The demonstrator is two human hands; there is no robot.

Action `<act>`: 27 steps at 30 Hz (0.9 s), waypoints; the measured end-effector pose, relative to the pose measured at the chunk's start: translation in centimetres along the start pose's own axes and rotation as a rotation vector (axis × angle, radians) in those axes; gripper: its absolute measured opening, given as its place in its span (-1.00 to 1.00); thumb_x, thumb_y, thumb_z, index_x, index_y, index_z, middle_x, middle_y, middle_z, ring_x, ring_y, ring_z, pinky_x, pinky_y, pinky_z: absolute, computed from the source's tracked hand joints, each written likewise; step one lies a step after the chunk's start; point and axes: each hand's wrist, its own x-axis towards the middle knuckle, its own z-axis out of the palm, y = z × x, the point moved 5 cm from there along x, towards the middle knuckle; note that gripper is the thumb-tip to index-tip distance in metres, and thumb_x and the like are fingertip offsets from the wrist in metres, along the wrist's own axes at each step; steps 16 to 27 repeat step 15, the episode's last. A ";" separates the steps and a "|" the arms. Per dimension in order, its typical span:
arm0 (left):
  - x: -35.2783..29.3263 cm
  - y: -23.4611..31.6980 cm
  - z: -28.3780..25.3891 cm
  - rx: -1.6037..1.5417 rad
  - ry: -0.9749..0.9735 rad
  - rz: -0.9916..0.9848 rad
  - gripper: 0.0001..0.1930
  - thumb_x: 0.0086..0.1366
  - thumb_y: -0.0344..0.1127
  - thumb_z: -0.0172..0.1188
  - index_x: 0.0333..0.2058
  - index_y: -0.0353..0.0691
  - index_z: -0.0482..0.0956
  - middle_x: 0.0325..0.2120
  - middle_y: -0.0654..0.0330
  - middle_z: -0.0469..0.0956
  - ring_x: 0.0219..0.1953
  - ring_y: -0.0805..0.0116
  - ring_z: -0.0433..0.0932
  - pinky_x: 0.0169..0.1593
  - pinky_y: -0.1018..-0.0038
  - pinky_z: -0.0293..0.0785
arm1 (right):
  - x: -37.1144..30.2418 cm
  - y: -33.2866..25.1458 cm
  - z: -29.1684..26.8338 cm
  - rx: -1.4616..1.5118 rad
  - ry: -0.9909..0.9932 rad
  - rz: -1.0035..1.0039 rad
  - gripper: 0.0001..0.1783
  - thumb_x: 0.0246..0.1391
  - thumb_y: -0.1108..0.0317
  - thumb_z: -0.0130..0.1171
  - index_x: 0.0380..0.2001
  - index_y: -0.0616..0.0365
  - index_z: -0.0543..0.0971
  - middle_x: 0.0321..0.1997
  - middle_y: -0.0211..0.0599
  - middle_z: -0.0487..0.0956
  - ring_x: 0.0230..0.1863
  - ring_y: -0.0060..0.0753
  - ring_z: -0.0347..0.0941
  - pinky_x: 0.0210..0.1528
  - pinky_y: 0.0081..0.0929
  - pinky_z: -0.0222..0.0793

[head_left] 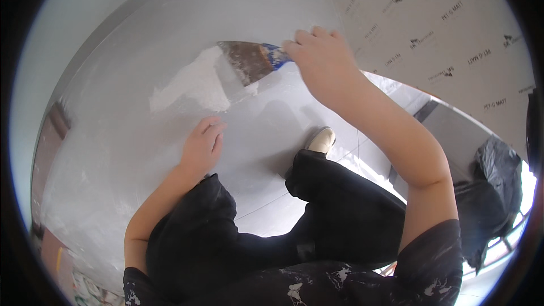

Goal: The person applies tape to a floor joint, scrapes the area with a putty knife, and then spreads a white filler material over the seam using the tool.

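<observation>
My right hand (323, 59) grips the blue handle of a putty knife (249, 62), whose wide, stained metal blade slants toward the left. The blade's front edge is at a white, powdery-looking patch (195, 85) spread on the grey floor (130, 153). Whether the blade touches the floor is hard to tell. Just below the patch, my left hand (203, 146) hovers near my left knee, its fingers loosely bent and slightly apart, holding nothing. A smaller white smear (253, 88) lies under the blade's lower corner.
A large printed board (430, 39) fills the upper right. Black plastic sheeting (496, 175) hangs at the far right. My shoe (321, 140) stands on the floor in front of me. Brown pieces (54, 127) lie along the left side, near a dark grey skirting strip (93, 51).
</observation>
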 end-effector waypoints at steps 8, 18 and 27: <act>5.0 3.7 3.1 -0.110 -0.170 0.159 -0.55 0.10 -0.52 0.10 0.03 -0.24 0.40 -0.08 -0.01 0.43 -0.17 0.06 0.48 -0.12 0.31 0.45 | -9.0 3.6 5.6 -0.142 -0.453 0.399 -0.76 -0.10 0.36 0.13 -0.28 0.06 0.53 -0.23 -0.39 0.48 -0.11 -0.36 0.40 -0.15 -0.38 0.30; 7.2 5.4 2.3 0.018 -0.230 0.082 -0.53 0.13 -0.51 0.09 0.07 -0.17 0.38 0.02 0.01 0.37 -0.14 0.14 0.49 -0.06 0.31 0.45 | -15.2 3.9 4.5 0.169 -0.040 0.356 -0.52 -0.19 0.45 0.20 -0.07 0.10 0.47 -0.19 -0.36 0.47 -0.11 -0.37 0.39 -0.20 -0.43 0.32; 7.2 5.4 2.3 0.018 -0.230 0.082 -0.53 0.13 -0.51 0.09 0.07 -0.17 0.38 0.02 0.01 0.37 -0.14 0.14 0.49 -0.06 0.31 0.45 | -15.2 3.9 4.5 0.169 -0.040 0.356 -0.52 -0.19 0.45 0.20 -0.07 0.10 0.47 -0.19 -0.36 0.47 -0.11 -0.37 0.39 -0.20 -0.43 0.32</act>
